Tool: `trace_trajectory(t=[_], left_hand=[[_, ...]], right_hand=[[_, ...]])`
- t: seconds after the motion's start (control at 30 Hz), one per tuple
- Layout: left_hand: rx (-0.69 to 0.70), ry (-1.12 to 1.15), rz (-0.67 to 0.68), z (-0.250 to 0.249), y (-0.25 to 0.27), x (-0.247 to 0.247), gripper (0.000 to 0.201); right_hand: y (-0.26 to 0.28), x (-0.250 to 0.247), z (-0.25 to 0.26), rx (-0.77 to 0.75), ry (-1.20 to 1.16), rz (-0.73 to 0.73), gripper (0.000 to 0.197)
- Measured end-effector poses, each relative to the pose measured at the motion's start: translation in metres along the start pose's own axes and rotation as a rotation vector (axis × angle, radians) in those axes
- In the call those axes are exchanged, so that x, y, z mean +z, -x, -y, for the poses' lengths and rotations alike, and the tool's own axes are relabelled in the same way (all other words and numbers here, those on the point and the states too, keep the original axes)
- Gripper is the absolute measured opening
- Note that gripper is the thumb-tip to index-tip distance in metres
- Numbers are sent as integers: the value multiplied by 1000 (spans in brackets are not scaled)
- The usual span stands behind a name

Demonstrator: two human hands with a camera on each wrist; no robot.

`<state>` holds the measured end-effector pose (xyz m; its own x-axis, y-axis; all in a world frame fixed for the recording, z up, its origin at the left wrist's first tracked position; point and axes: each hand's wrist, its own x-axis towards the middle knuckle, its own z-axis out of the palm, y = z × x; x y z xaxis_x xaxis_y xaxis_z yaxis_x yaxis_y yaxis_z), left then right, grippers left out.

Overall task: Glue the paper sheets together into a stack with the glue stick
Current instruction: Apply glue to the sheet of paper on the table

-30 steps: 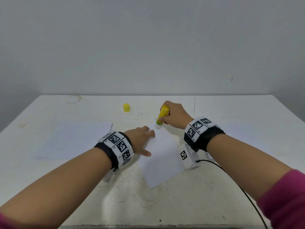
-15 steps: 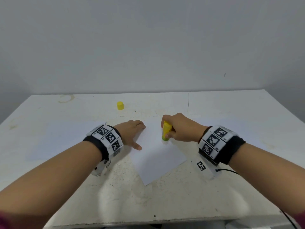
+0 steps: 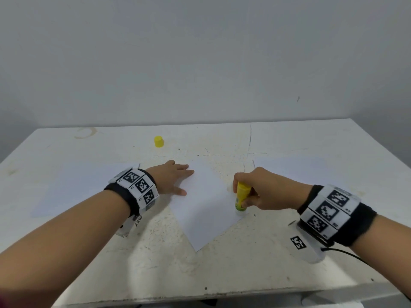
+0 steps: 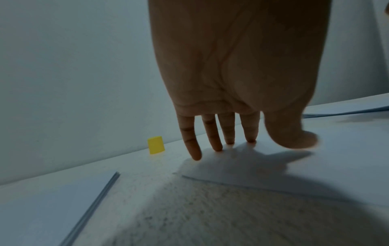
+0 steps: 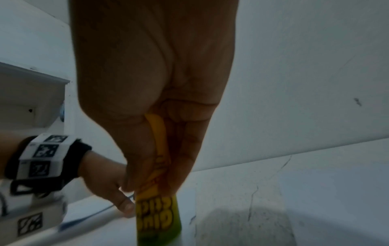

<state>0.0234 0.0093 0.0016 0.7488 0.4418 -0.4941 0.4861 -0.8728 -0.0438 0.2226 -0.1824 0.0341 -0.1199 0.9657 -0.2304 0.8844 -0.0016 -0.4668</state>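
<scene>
A white paper sheet (image 3: 204,207) lies turned like a diamond in the middle of the table. My left hand (image 3: 175,178) lies flat with straight fingers (image 4: 212,138) pressing the sheet's (image 4: 294,174) far left corner. My right hand (image 3: 260,192) grips the yellow-green glue stick (image 3: 241,198), tip down on the sheet's right corner. In the right wrist view the glue stick (image 5: 157,214) stands between the thumb and fingers. Its yellow cap (image 3: 158,141) stands apart at the far side of the table.
A stack of white sheets (image 3: 84,185) lies to the left, its edge (image 4: 94,208) visible in the left wrist view. More paper (image 3: 311,170) lies at the right. The white table (image 3: 244,274) is scuffed, and a black cable (image 3: 347,252) runs from the right wrist.
My right hand has dragged the glue stick from the sheet's far corner toward me and rightward to its right corner. The left hand has stayed flat on the sheet.
</scene>
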Motion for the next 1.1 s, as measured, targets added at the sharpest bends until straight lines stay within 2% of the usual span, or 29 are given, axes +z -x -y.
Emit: trace_trajectory(t=[0.07,0.1,0.2,0.27,0.3,0.37,0.43,0.5,0.57,0.67,0.73,0.9,1.1], left_hand=[[-5,19,-17,5,2,0,57],[-7,26,-28,7,3,1,55],[-14,32,-67,11,10,5,62],[-20,64,-89,11,16,9,65],[-16,71,-93,11,19,12,66],[-9,88,-84,11,24,18,69],[-25,114,-46,10,27,25,74],[-55,118,18,10,27,31,85],[-72,140,87,10,26,34,89],[-69,163,150,11,23,36,88],[-64,180,167,12,22,35,89],[-69,206,177,11,23,35,90],[-77,241,176,9,23,34,93]], right_hand=[[-1,-12,-1,41,14,-8,26],[-2,-20,-3,58,-60,-63,24],[-12,-42,-9,65,-650,-398,20],[-24,-49,-9,91,-1080,-564,13],[-33,-50,-9,113,-1264,-596,8],[-54,-48,-11,172,-1477,-540,16],[-74,-42,-10,217,-1406,-417,23],[-99,-32,-6,240,-1209,-375,15],[-126,-26,1,283,-945,-391,12],[-163,-21,16,319,-593,-452,37],[-179,-18,24,313,-434,-492,40],[-210,-4,36,299,-310,-462,42],[-233,6,63,194,-256,-405,40]])
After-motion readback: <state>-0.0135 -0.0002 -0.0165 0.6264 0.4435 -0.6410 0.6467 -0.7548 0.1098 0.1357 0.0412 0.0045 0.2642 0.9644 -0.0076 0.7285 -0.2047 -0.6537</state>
